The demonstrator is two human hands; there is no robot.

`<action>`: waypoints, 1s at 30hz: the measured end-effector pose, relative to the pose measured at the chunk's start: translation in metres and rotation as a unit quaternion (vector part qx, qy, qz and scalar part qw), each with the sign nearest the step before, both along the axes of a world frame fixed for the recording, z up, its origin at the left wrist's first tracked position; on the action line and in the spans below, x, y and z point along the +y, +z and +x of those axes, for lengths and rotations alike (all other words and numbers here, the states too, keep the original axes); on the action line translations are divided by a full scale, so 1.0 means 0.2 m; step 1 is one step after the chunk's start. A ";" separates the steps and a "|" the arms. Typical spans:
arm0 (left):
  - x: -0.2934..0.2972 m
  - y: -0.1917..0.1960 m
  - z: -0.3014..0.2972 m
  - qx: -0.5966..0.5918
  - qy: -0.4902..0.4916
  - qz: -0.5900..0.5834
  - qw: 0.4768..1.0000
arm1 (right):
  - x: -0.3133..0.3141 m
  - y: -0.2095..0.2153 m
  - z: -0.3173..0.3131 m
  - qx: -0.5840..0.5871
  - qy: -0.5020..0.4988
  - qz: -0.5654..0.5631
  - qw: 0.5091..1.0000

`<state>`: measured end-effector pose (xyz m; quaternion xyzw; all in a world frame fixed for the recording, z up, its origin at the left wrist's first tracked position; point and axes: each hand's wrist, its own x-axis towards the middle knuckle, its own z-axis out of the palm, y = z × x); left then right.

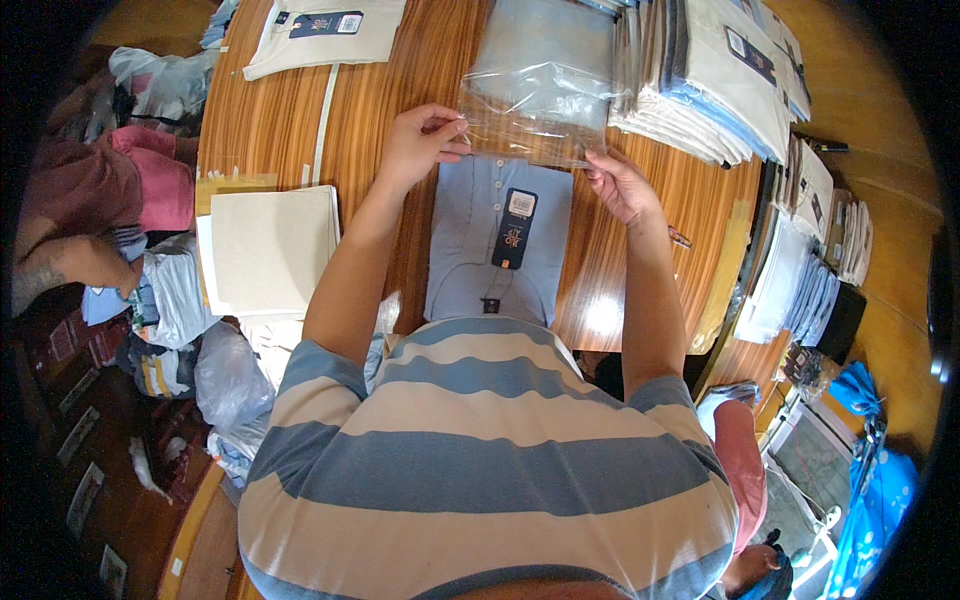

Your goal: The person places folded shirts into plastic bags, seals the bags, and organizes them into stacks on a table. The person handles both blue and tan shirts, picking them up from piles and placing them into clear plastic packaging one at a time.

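the left hand [422, 150] and right hand [625, 190] pinch near corners of the clear, rectangular plastic bag [535, 112], best held evenly taut beside the light-blue, folded fabric shirt [470, 235].

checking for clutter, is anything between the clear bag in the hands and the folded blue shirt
Nothing visible: the clear bag, pinched by left hand and right hand, appears at the far edge of the folded blue shirt.
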<state>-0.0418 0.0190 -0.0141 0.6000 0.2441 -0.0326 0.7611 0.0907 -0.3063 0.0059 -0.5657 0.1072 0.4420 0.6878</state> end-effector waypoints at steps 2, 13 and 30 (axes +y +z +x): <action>0.01 0.00 -0.01 0.005 -0.004 -0.003 1.000 | -0.03 -0.04 0.02 -0.003 0.045 -0.027 0.999; 0.02 -0.07 -0.04 -0.019 -0.007 0.316 0.948 | 0.06 -0.11 -0.03 -0.204 0.085 -0.202 0.954; 0.09 -0.04 -0.09 0.075 -0.083 0.054 0.992 | -0.02 -0.03 0.03 -0.132 0.257 -0.219 0.932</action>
